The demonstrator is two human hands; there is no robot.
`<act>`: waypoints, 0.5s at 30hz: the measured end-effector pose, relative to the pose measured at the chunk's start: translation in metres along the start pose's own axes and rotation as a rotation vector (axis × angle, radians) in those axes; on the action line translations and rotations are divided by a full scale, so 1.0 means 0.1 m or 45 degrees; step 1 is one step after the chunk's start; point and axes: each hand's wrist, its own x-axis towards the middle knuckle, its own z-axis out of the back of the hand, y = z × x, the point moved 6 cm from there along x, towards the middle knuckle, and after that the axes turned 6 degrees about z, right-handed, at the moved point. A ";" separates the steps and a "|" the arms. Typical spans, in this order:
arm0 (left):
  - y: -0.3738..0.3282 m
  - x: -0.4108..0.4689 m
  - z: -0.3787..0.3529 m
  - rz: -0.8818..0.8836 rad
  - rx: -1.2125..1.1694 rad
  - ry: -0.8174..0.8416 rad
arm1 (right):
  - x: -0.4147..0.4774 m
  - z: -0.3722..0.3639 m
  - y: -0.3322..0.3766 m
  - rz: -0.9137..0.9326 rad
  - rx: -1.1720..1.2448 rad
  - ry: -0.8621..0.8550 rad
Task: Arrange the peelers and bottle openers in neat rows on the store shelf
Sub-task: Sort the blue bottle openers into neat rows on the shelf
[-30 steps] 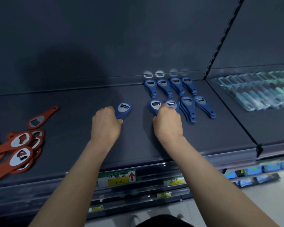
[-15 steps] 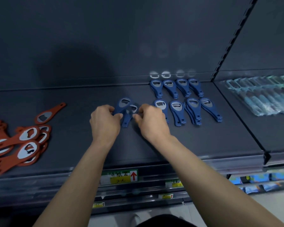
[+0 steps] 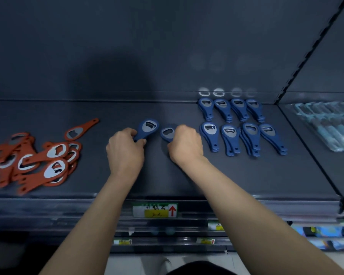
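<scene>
Nearest, a strip of pale floor (image 3: 127, 263) shows below stacked shelf edges carrying price tags; the top tag (image 3: 155, 210) is green and yellow with a red arrow. Above them lies the dark, matte shelf (image 3: 246, 175).

Both forearms reach over its front edge. The left hand (image 3: 125, 149) has its fingers curled round the handle of a blue bottle opener (image 3: 148, 128), whose head points away and to the right. The right hand (image 3: 185, 143) is closed over the handle of a second blue opener (image 3: 167, 133), just beside the first; only its head shows.

To the left, orange openers (image 3: 36, 159) lie in a loose, overlapping heap. To the right, stacks of blue openers (image 3: 229, 135) stand in two rows of four, running back to the dark back panel (image 3: 167, 46). Past a slotted upright (image 3: 306, 52), the neighbouring bay holds pale teal packets (image 3: 326, 128), too blurred to name.
</scene>
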 end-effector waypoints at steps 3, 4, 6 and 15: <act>-0.20 -0.04 -0.04 -0.070 -0.060 0.004 | -0.06 0.09 -0.10 0.011 0.002 -0.013; -0.28 -0.06 -0.06 -0.086 -0.080 0.013 | -0.07 0.14 -0.17 -0.001 0.006 -0.036; -0.43 -0.11 -0.13 -0.116 -0.128 0.045 | -0.11 0.28 -0.31 -0.020 0.005 -0.066; -1.11 -0.51 -0.63 -0.247 -0.231 0.246 | -0.30 0.93 -1.59 -0.422 0.114 -0.406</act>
